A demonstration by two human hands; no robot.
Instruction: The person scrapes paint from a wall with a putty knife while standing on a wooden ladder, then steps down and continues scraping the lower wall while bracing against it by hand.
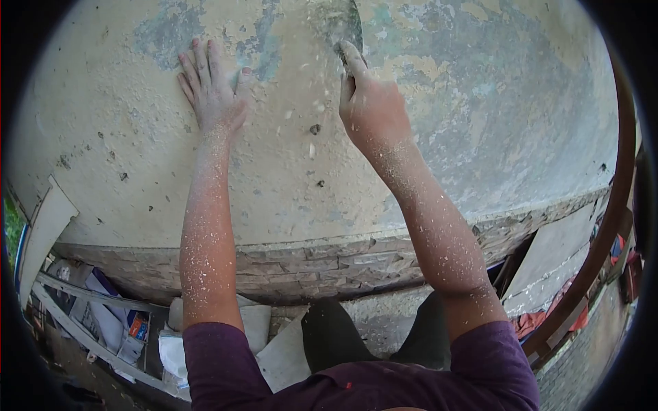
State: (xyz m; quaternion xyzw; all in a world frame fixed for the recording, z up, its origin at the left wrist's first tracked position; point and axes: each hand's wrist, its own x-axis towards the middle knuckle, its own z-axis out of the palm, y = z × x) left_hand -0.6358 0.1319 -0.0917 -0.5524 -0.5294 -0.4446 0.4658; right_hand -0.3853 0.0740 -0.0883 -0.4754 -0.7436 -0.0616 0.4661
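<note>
My left hand [218,92] lies flat against the wall [288,198], its fingers spread and coated in pale dust. Gripped in my right hand [375,113] is a paint scraper [348,31], index finger stretched along it. Its blade is motion-blurred and meets the wall near the top of the view. Flakes of paint drop through the air below it. Around both hands the cream coat is patchy, with grey-blue and greenish layers showing. Paint specks cover both forearms.
A stone-faced ledge [308,267] runs along the wall's foot. At lower left stands a wooden frame [103,349] among boards and clutter. A curved brown bar [620,171] rises at right, near a leaning panel [552,246] and red cloth [531,323].
</note>
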